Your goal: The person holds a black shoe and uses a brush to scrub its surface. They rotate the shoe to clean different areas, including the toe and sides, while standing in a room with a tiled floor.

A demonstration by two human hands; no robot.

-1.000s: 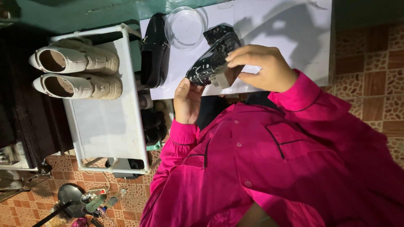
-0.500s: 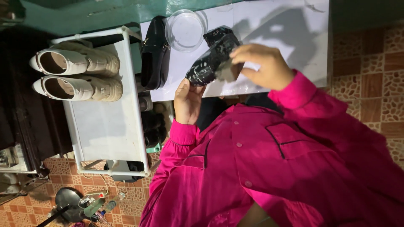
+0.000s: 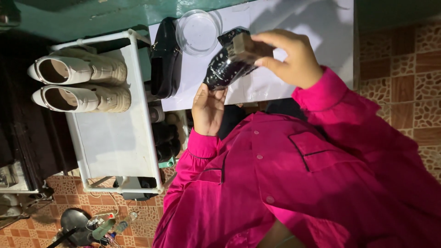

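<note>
Head view: left hand (image 3: 207,110) cradles glossy black shoe (image 3: 226,69); right hand (image 3: 289,57) clasps brush (image 3: 242,47).

Two hands (image 3: 209,110) (image 3: 294,57), two black shoes (image 3: 229,64) (image 3: 165,59), two white boots (image 3: 78,69) (image 3: 82,98), one clear round dish (image 3: 198,32), one white rack (image 3: 115,142); perhaps more dark shoes beneath it.
</note>
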